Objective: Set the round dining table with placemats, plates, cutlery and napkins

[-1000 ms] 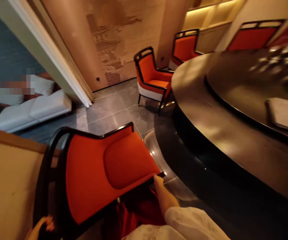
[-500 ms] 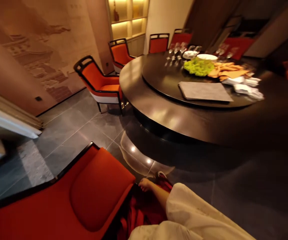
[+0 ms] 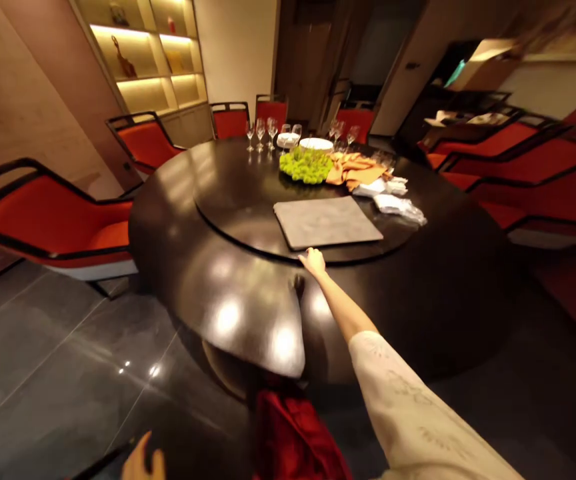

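My right hand [image 3: 314,263] reaches out over the dark round table [image 3: 193,267]. Its fingers are curled at the near rim of the lazy Susan [image 3: 238,193]. Just beyond them lies a flat grey board or folder [image 3: 327,221]. At the bottom left, part of my left hand [image 3: 144,460] shows, its fingers apart, near a dark bar; I see nothing in it. Dark red cloth [image 3: 298,437] hangs below the table's edge in front of me.
On the lazy Susan stand a green moss-like centrepiece [image 3: 305,167], orange napkins [image 3: 355,171], white wrapped packs [image 3: 398,207], white plates [image 3: 317,144] and several wine glasses [image 3: 261,133]. An orange chair [image 3: 53,217] stands at the left; more red chairs [image 3: 533,167] line the right.
My view has swung right and nearer to the table. My right hand has moved from beside the red chair up to the lazy Susan's rim. My left hand has come into view.
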Tool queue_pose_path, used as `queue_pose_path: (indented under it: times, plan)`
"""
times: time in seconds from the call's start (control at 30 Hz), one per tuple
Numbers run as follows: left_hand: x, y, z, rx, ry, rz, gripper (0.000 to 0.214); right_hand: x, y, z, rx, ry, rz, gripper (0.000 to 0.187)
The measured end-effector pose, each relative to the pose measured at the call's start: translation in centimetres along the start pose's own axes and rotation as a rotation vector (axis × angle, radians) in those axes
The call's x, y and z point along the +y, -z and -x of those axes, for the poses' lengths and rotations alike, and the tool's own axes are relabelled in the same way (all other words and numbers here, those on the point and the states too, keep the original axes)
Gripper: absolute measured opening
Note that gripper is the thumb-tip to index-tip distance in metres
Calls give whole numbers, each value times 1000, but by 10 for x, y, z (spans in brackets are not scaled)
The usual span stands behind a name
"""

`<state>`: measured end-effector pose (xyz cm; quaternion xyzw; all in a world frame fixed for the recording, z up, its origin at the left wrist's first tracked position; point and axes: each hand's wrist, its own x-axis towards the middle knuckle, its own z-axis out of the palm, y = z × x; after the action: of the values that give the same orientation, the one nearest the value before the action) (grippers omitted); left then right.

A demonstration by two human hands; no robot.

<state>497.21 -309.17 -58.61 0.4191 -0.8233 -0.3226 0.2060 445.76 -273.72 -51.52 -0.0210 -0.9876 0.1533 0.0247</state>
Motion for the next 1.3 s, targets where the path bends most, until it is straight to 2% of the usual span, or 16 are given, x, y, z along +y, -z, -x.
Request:
queue_pose_path:
  times: [0.07,0.1,0.2,0.27,0.33,0.4,0.5,0.63,0.77,0.87,0.9,1.0,1.07,1.17,1.23,1.3]
  plan:
    - [63,-80,-15,-216,-139,82,38,-10,-4,-57,-60,49,120,52]
    - [96,-110,-17,-309,-185,113,40,-15,-8,-77,-101,67,174,58]
    - [183,-164,-15,-498,-241,165,39,-24,-19,-112,-203,96,301,65]
    - [222,-180,-18,-605,-264,186,37,-24,-19,-126,-281,107,339,66]
    - [244,-188,-30,-698,-284,201,35,-21,-13,-141,-396,120,327,66]
    - [252,-194,-50,-758,-286,215,34,-16,-4,-156,-515,155,265,61]
    - [252,-209,-87,-824,-250,261,32,-8,4,-171,-600,214,172,37]
    - [267,-238,-140,-966,-175,388,32,-4,3,-156,-515,161,141,27]
    - [317,-259,-191,-1194,-239,393,31,-11,4,-128,-332,-45,54,29]
    - [353,-265,-221,-1323,-360,389,29,-27,13,-116,-212,-227,-47,27]
    - [361,-265,-229,-1362,-331,406,31,-36,15,-111,-204,-243,-65,27]
    - [369,-263,-250,-1477,0,501,45,-83,10,-81,-301,-139,-166,22]
    - [360,-261,-263,-1495,240,529,54,-127,-6,-45,-427,-15,-327,20]
    - [326,-254,-284,-1382,320,421,51,-177,-40,22,-595,98,-639,26]
    - [293,-243,-303,-1320,306,335,50,-179,-57,67,-524,-20,-713,33]
    - [257,-228,-326,-1349,314,284,50,-156,-65,107,-326,-302,-562,41]
